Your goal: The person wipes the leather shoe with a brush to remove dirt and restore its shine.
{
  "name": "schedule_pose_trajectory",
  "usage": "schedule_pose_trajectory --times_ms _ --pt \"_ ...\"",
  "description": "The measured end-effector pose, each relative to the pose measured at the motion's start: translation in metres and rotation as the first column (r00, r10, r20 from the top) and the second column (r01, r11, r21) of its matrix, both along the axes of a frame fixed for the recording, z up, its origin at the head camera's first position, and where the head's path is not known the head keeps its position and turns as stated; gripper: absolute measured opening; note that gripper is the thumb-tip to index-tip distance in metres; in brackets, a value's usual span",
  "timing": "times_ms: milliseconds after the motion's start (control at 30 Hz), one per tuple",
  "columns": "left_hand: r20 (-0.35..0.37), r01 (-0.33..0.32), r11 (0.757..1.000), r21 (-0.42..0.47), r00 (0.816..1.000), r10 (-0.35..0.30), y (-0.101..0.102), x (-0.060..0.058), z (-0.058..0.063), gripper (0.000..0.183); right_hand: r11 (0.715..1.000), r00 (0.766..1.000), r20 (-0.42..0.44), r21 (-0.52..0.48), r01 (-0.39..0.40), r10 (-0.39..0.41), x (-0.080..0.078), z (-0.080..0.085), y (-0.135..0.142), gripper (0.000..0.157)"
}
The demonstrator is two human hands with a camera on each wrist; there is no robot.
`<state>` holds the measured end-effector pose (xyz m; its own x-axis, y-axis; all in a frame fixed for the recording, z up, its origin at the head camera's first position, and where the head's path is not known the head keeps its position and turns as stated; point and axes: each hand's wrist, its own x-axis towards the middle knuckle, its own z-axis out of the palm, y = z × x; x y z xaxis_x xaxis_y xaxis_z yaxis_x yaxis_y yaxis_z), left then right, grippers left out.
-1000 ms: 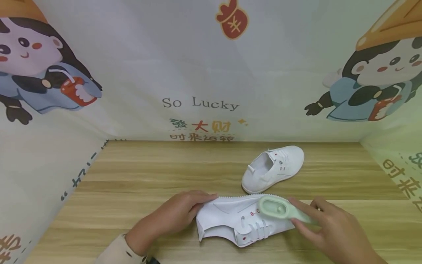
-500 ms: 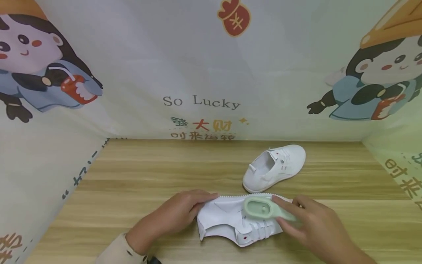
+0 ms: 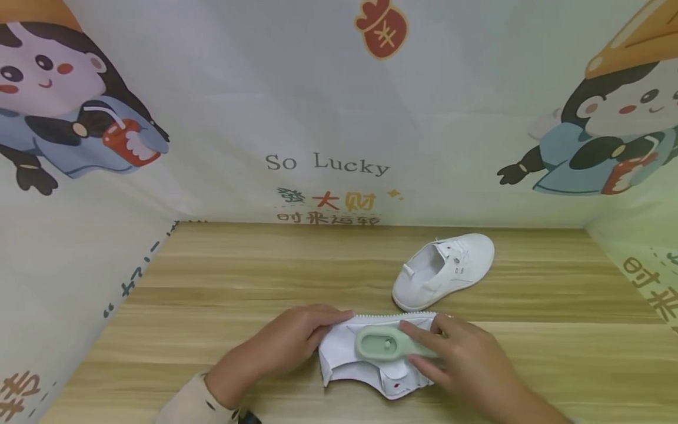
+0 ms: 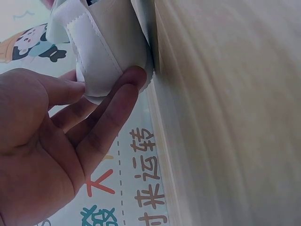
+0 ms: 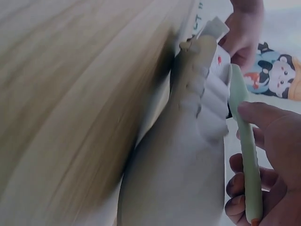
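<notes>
A white lace-up shoe (image 3: 339, 347) lies on its side on the wood-grain table, its ribbed sole edge uppermost and its opening toward me. My left hand (image 3: 286, 341) grips its heel; in the left wrist view, thumb and fingers (image 4: 113, 117) close on the heel (image 4: 101, 52). In my right hand (image 3: 471, 359) is the handle of a light green brush (image 3: 377, 344), its head lying against the shoe's upward side, near the opening. The right wrist view shows the handle (image 5: 251, 174) between thumb and curled fingers. The brush's underside is mostly hidden.
A second white shoe (image 3: 445, 271) stands upright behind the held one, toe pointing right and away. Printed white sheets (image 3: 328, 118) wall in the table (image 3: 238, 265) at the back and both sides.
My right hand has slid the brush leftward along the shoe, from the toe area toward the heel. The left hand keeps its grip on the heel, and both shoes stay in place.
</notes>
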<state>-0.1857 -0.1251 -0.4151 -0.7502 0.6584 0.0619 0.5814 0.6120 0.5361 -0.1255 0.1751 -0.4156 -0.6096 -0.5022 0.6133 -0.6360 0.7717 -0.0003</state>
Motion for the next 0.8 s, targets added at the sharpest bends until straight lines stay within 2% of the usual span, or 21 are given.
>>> schedule_pose_trajectory --times_ms 133,367,667,800 --pt "0.003 0.004 1.0 0.005 1.0 -0.004 0.0 0.001 -0.001 0.041 1.0 1.0 0.016 0.021 -0.016 0.016 0.0 -0.001 -0.01 0.037" --pt "0.004 0.008 1.0 0.012 1.0 -0.008 0.002 0.0 0.0 0.041 0.999 1.0 0.013 0.031 -0.007 0.006 0.002 -0.001 -0.015 0.04" --pt "-0.008 0.005 1.0 0.0 1.0 -0.005 0.001 0.0 0.001 0.04 0.994 0.996 0.027 0.061 0.089 -0.091 0.006 0.002 0.002 0.039" --pt "0.0 0.007 1.0 -0.004 1.0 -0.007 0.0 -0.001 0.0 0.041 0.993 0.993 0.034 0.052 0.108 -0.11 0.009 0.001 0.015 0.041"
